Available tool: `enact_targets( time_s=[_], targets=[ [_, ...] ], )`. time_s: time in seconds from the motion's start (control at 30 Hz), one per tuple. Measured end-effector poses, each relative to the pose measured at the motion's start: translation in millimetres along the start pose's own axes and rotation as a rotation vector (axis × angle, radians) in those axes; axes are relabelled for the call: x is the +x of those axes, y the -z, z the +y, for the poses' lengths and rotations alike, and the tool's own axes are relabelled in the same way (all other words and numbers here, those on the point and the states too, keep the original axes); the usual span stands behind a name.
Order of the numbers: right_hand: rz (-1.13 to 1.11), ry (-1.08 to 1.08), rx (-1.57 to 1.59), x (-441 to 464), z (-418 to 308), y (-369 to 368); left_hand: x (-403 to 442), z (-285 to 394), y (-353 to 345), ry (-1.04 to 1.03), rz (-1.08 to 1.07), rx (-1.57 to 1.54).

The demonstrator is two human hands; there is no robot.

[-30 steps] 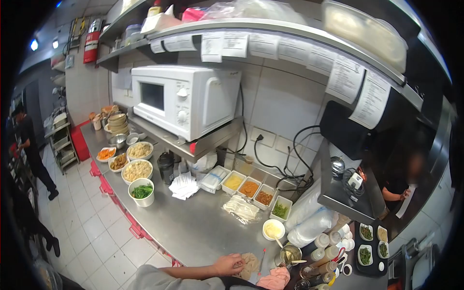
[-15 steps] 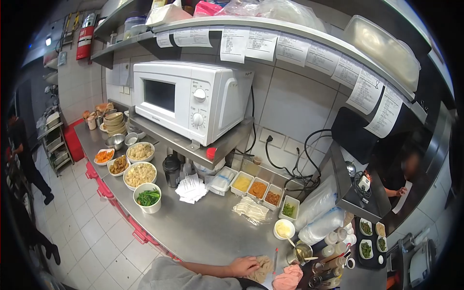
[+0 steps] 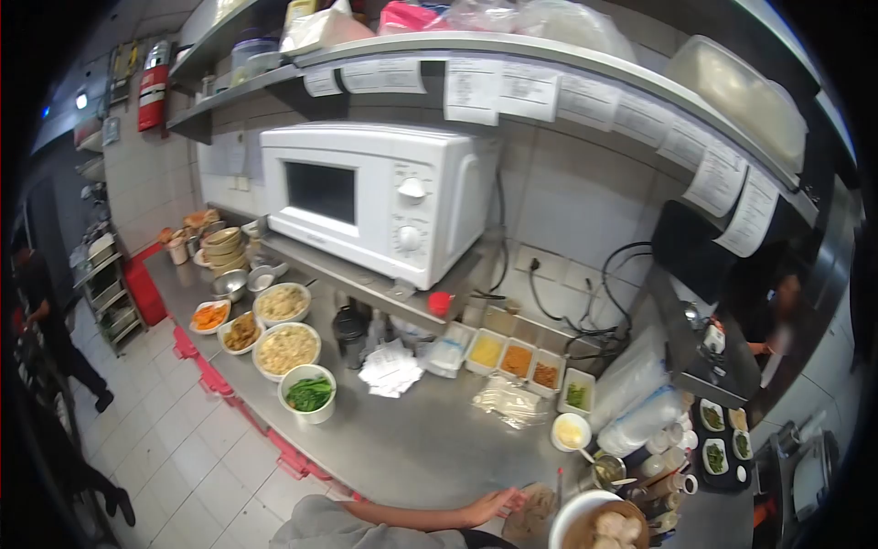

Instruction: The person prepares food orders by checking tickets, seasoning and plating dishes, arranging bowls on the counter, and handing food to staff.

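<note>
Head view, logged near to far. I count one white bowl [image 3: 560,529] of pale rounded lumps, cut off by the bottom of my view, and one brown cloth [image 3: 531,518] beside it at the near edge of the counter [image 3: 434,457]. Left hand [image 3: 497,506]: forearm along the front edge, fingers loosely open and pointing toward the cloth; I see nothing held, and cannot tell whether the fingertips touch the fabric. Right hand: out of my view, state unknown. In the way: the white bowl, hiding part of the counter's near end. Beyond: one small bowl [image 3: 562,444] with a spoon; four rectangular containers [image 3: 531,365] toward the back edge; along the front edge, one bowl of greens [image 3: 309,416], two bowls of pale food [image 3: 285,376] and two smaller dishes [image 3: 240,353]; above the back edge, one white microwave [image 3: 377,178].
</note>
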State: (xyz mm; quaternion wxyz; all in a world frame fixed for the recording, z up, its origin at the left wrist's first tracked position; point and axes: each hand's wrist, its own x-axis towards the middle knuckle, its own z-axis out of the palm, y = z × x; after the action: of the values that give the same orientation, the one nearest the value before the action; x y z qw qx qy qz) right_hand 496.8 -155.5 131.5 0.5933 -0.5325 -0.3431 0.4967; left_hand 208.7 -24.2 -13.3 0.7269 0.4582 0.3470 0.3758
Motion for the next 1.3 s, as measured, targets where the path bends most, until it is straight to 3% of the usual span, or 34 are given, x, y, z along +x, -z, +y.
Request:
enact_targets(
  time_s=[0.1, 0.2, 0.3, 0.4, 0.53, 0.6, 0.67, 0.73, 0.8, 0.83, 0.87, 0.97, 1.0, 1.03, 1.07, 1.17, 1.3],
  targets=[
    [-0.190, -0.122, 0.012, 35, 31, -58, -25, 51, -16, 0.072, 0.081, -0.454],
    [-0.317, -0.220, 0.074, 63, 72, -100, -22, 37, 23, 0.064, 0.099, -0.771],
    [-0.370, -0.252, 0.162, 89, 119, -132, -53, 57, 38, 0.002, 0.308, -0.810],
    [-0.540, -0.284, 0.192, 113, 153, -150, -65, 33, 63, -0.087, 0.413, -0.873],
    [-0.598, -0.397, 0.226, 129, 178, -178, -94, 71, 41, -0.146, 0.507, -1.042],
    [-0.673, -0.385, 0.193, 135, 182, -183, -68, -3, 84, -0.311, 0.460, -0.331],
    [-0.774, -0.304, 0.129, 135, 174, -193, -74, 9, 66, -0.353, 0.549, 0.122],
    [-0.773, -0.304, -0.008, 135, 164, -196, -72, 21, 53, -0.348, 0.634, 0.248],
    [-0.774, -0.272, -0.221, 146, 165, -181, -65, 35, 46, -0.346, 0.709, -0.164],
    [-0.765, -0.248, -0.320, 151, 165, -174, -63, 50, 39, -0.350, 0.672, -0.551],
    [-0.722, -0.065, -0.385, 153, 168, -167, -61, 60, 36, -0.336, 0.611, -0.929],
    [-0.507, 0.584, -0.866, 145, 149, -140, -52, 46, 53, 0.021, 0.496, -0.948],
    [-0.444, 0.669, -0.951, 144, 147, -132, -55, 57, 49, 0.167, 0.448, -0.893],
    [-0.365, 0.741, -1.042, 143, 145, -125, -56, 64, 45, 0.150, 0.307, -0.805],
    [-0.275, 0.796, -1.141, 139, 146, -116, -54, 69, 40, 0.145, 0.153, -0.719],
    [-0.166, 0.722, -1.115, 131, 165, -101, -41, 80, 20, 0.295, 0.008, -0.613],
    [-0.066, 0.789, -1.145, 122, 162, -97, -20, 67, 4, 0.448, -0.105, -0.441]
  ],
)
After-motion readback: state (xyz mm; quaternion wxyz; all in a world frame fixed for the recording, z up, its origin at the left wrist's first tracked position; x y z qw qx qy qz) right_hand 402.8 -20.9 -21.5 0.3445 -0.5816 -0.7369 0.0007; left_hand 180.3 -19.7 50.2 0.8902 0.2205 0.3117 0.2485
